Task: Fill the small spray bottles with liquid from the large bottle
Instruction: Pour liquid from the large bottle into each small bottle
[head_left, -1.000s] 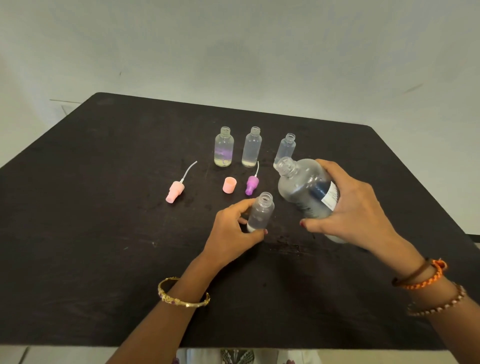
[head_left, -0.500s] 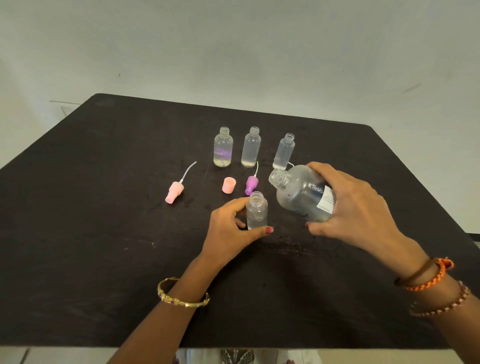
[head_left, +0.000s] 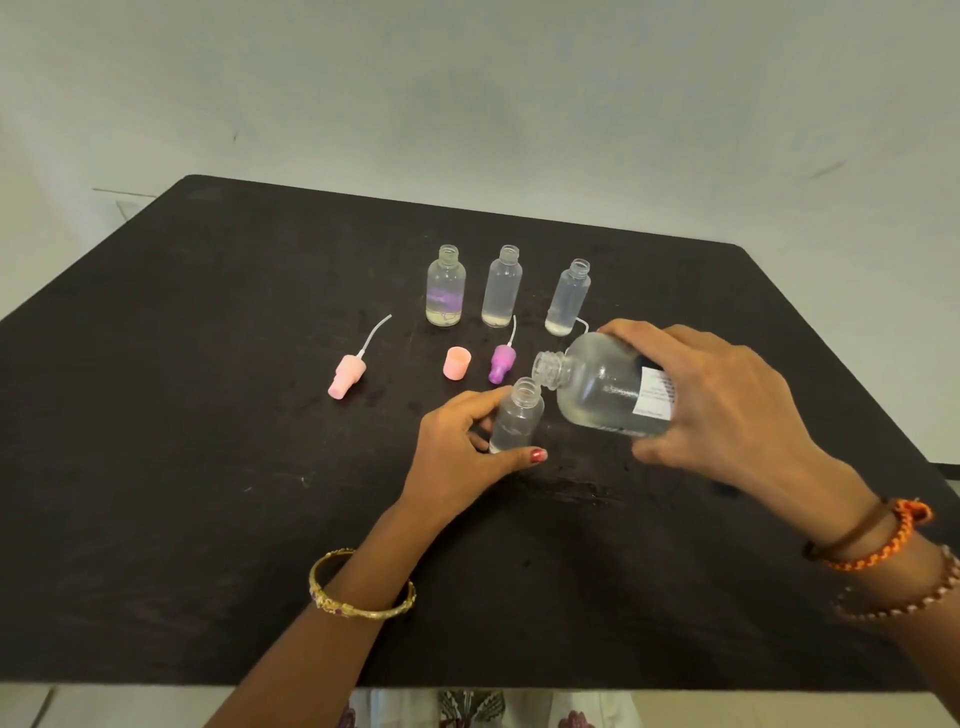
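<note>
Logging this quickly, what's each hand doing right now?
Left hand: fingers curled round the small spray bottle standing on the table.
Right hand: gripping the large bottle, tipped toward the small one.

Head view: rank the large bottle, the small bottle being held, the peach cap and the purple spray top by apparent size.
1. large bottle
2. small bottle
3. purple spray top and peach cap: the bodies look much alike, so I would not rank them; the spray top's thin tube makes it longer.

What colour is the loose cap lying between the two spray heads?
Peach-orange cap, seen in the head view.
</note>
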